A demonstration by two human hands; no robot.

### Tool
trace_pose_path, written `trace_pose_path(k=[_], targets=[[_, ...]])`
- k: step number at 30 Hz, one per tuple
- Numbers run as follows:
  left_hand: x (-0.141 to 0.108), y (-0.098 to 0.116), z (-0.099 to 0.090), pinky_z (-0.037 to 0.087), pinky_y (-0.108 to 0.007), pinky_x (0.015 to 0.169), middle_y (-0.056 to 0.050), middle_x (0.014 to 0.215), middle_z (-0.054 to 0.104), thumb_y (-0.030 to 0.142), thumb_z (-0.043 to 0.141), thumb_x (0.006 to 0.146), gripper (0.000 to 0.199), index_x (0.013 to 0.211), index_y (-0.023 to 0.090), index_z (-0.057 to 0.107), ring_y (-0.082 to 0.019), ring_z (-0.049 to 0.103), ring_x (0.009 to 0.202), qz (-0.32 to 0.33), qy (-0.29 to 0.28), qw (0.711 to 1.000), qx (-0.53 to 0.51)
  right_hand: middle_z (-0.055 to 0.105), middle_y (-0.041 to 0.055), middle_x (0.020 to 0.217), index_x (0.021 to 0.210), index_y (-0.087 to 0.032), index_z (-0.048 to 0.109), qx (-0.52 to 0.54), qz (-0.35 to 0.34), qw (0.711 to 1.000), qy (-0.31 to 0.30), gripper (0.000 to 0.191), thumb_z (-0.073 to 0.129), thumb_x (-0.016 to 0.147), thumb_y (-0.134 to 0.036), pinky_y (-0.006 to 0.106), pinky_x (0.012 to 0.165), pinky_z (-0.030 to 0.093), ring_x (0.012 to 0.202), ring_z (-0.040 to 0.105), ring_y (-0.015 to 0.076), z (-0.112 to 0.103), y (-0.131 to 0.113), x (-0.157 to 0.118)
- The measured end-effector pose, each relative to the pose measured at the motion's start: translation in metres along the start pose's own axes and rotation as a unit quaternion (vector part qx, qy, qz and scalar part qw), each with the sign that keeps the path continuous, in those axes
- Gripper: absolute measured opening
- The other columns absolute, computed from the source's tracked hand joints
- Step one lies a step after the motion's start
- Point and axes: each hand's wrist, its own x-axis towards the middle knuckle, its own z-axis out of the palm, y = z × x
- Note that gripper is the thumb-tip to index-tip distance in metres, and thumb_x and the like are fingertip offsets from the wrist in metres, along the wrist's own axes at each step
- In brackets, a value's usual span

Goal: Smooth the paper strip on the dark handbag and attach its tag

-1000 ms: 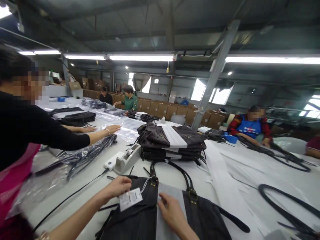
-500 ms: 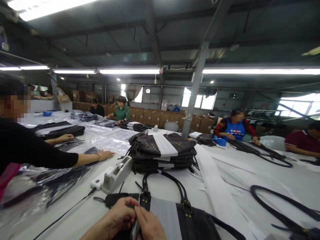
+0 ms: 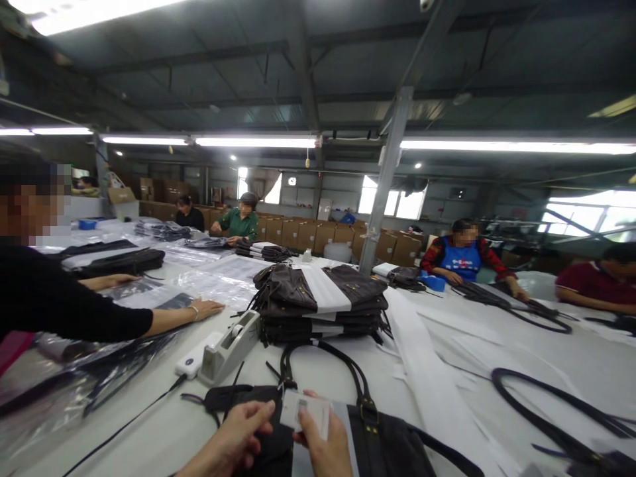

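A dark handbag (image 3: pixel 382 437) lies in front of me, its looped handles (image 3: pixel 348 361) stretching away across the table, with a band of pale wrapping (image 3: pixel 354 434) around its middle. Above the bag, my right hand (image 3: pixel 328 444) pinches a white tag (image 3: pixel 293 411) with small dark print, thumb on top. Just left of the tag is my left hand (image 3: pixel 243 430), its fingers curled and thumb against forefinger. Whatever that pinch holds, if anything, is too small to make out. Beyond the handles stands a stack of dark bags (image 3: pixel 320 298) with white bands.
A grey tape dispenser (image 3: pixel 228 351) and a white corded device (image 3: pixel 196 358) sit left of the stack. White paper strips (image 3: pixel 417 358) and another bag's handle (image 3: pixel 546 404) lie to the right. A co-worker's arm (image 3: pixel 173 318) reaches over plastic-wrapped bags; others work farther off.
My hands have moved apart from their close pinch over the bag. The white tag now shows face up in my right hand, and my left hand has shifted slightly left.
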Motion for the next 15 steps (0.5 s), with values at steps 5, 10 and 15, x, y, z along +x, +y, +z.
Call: trace_pose_path(k=[5,10,15], targets=[[0.007,-0.006,-0.005,0.016,-0.017,0.034,0.001,0.060,0.056,0.059,0.079,0.053,0.060,0.086,0.013,0.059,-0.004,0.036,0.039,0.024,-0.082,0.996,-0.005,0.071,0.0140,0.088,0.093,-0.011,0.068,-0.004,0.031,0.998,-0.061,0.065,0.063,0.065,-0.069,0.039,0.066,0.058,0.079,0.067,0.0291,0.005,0.009,0.000],[0.008,-0.007,-0.012,0.018,-0.016,0.037,0.006,0.059,0.047,0.057,0.077,0.061,0.051,0.081,0.015,0.055,-0.002,0.030,0.041,0.008,-0.099,0.995,-0.028,0.071,0.0122,0.078,0.090,-0.011,0.068,-0.015,0.021,0.995,-0.094,0.063,0.061,0.068,-0.070,0.035,0.063,0.054,0.072,0.068,0.0268,0.012,0.009,-0.001],[0.010,-0.011,-0.017,0.015,-0.018,0.036,0.005,0.054,0.046,0.049,0.081,0.056,0.051,0.082,0.011,0.060,-0.003,0.030,0.040,0.006,-0.121,0.992,-0.027,0.068,0.0091,0.065,0.087,-0.009,0.067,-0.076,0.027,0.987,-0.136,0.062,0.054,0.075,-0.069,0.029,0.056,0.046,0.060,0.063,0.0211,0.010,-0.003,-0.002]])
